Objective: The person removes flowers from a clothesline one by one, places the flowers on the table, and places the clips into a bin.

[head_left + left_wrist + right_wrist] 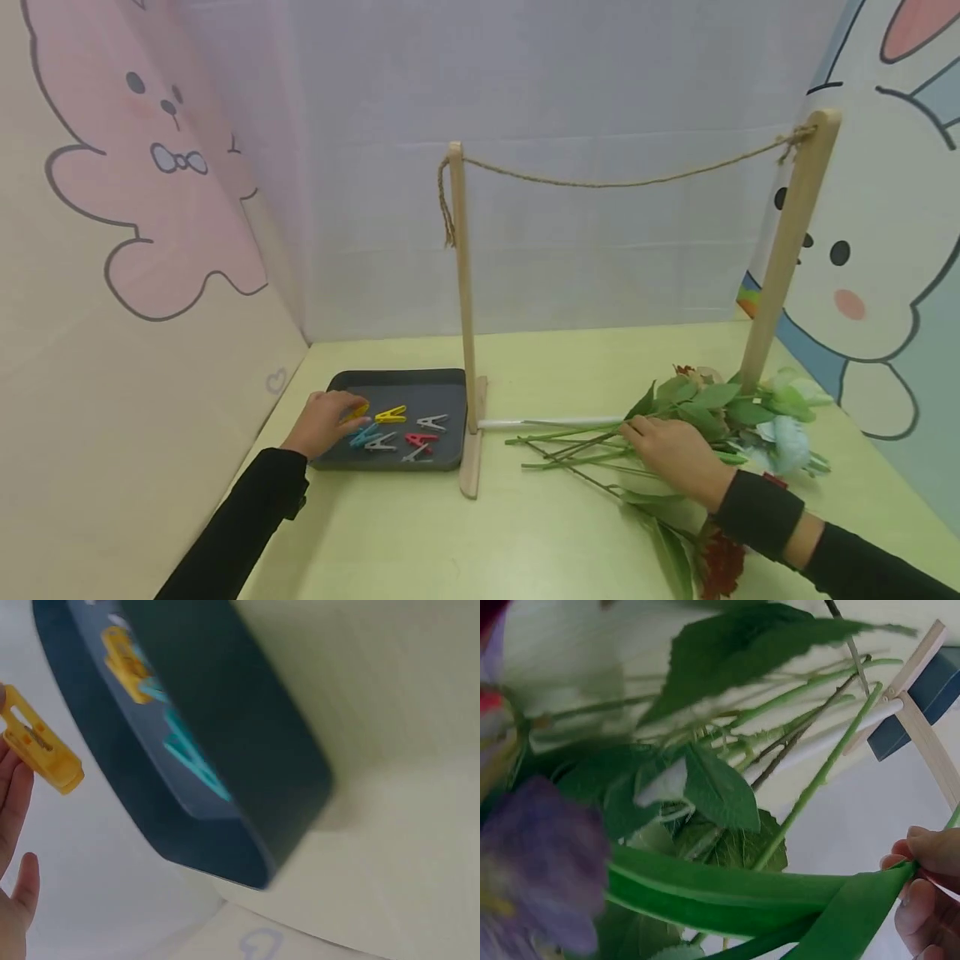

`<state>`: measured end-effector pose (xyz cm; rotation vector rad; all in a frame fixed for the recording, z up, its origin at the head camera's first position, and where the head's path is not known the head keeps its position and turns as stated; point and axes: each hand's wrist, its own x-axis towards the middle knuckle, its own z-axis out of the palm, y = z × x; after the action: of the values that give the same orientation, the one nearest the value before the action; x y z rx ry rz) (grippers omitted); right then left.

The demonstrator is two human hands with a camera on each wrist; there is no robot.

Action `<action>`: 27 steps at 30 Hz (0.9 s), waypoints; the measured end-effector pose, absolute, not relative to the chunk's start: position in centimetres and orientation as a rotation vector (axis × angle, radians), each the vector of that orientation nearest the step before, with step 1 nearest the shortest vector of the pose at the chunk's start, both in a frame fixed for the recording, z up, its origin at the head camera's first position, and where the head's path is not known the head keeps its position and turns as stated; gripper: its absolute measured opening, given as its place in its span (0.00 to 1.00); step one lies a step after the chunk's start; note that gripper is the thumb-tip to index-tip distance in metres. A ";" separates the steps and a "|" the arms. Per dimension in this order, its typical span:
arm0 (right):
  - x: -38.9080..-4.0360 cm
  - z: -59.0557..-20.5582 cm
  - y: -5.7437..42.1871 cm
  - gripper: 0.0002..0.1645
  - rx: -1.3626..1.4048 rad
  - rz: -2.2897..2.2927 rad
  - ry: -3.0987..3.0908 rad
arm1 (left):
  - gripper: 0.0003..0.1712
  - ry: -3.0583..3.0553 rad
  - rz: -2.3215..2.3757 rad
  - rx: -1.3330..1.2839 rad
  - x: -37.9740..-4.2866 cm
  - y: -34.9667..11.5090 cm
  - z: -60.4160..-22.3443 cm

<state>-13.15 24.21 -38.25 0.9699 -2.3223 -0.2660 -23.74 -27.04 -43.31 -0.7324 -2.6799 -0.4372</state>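
Observation:
Over the left part of a dark tray (442,454), my left hand (330,422) pinches a yellow clothespin (46,746) between thumb and fingers. Inside the tray lie several more clothespins: a yellow one (391,415), blue (365,435), red (422,442) and grey ones (381,443). On the right, my right hand (671,457) is at the stems of a heap of artificial flowers (787,442). Seen from the right wrist, its thumb and fingertips pinch a green stem (727,889) with a long leaf. Loose stems (555,454) point left from the heap.
A wooden stand has a left post (462,292) beside the tray and a right post (787,250) behind the flowers. Twine (592,183) sags between their tops, and a white rod (547,423) runs low across. A red flower (720,562) lies near the front.

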 end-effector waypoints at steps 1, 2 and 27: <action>-13.1 -38.5 24.1 0.20 0.969 -0.267 -2.336 | 0.17 -2.727 -0.422 -0.729 -23.2 -27.2 -43.1; -13.1 -38.7 23.9 0.20 0.972 -0.267 -2.350 | 0.17 -2.767 -0.385 -0.723 -23.0 -27.5 -43.3; -14.2 -42.1 24.9 0.15 1.077 -0.169 -2.465 | 0.15 -3.058 -0.276 -0.483 -21.8 -28.5 -44.8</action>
<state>-14.24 24.89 -42.06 1.0770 -2.4647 -0.1690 -21.85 -28.54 -44.80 -0.4835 -3.0576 -0.2760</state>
